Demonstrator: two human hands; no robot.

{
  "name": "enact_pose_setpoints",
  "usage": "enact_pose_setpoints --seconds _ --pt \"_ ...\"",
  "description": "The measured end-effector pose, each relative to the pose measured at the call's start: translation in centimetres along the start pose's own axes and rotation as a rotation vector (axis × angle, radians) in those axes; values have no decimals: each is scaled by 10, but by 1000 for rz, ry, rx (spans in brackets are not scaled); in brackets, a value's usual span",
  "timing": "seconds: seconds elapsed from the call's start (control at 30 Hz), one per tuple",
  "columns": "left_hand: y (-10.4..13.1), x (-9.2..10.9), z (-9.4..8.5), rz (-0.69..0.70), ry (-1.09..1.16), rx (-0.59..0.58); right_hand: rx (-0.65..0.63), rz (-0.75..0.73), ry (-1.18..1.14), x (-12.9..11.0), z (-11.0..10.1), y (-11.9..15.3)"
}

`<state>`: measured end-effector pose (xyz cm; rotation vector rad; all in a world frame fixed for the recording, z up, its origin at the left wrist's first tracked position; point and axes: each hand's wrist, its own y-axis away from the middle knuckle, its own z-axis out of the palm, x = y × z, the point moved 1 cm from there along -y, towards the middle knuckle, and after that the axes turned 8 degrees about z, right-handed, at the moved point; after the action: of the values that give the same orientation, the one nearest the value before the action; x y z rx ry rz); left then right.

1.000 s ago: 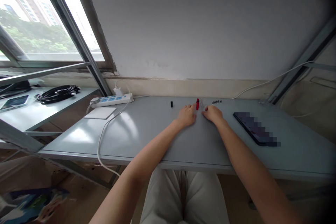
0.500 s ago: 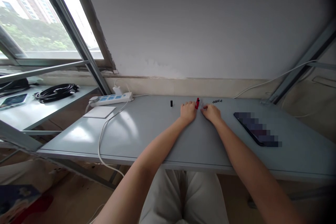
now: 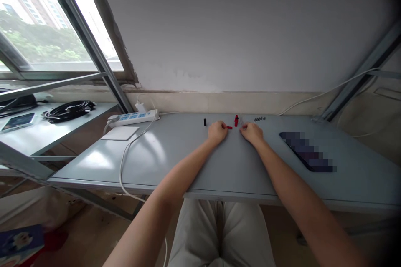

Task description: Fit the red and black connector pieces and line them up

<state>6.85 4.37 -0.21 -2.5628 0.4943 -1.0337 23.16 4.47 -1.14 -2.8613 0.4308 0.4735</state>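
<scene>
My left hand (image 3: 217, 132) is closed, its thumb and fingers pinching a small thin red piece (image 3: 229, 127) that points to the right, low over the desk. Just beyond its tip stands a small red cylinder (image 3: 236, 120) with a dark patch on it. My right hand (image 3: 252, 132) rests on the desk to the right, fingers pinched together. By those fingertips is a small clear piece (image 3: 241, 122); what they grip is too small to make out. A short black cylinder (image 3: 205, 122) stands upright left of my left hand.
Several small dark pieces (image 3: 259, 119) lie in a row right of my right hand. A dark phone-like slab (image 3: 300, 150), partly pixelated, lies further right. At the left are a power strip (image 3: 134, 117), a white flat square (image 3: 120, 133) and a cable (image 3: 121, 167) hanging over the front edge.
My left hand has moved slightly left, away from the red cylinder, and the thin red piece now shows in its fingers. My right hand has hardly moved.
</scene>
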Motion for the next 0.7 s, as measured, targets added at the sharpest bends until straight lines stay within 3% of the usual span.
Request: enact_pose_setpoints --seconds 0.3,0.7 --pt "26 -2 -24 -27 144 62 6 -3 -9 2 5 -4" --pt "28 -2 -23 -24 177 38 -4 -32 20 -1 -2 0"
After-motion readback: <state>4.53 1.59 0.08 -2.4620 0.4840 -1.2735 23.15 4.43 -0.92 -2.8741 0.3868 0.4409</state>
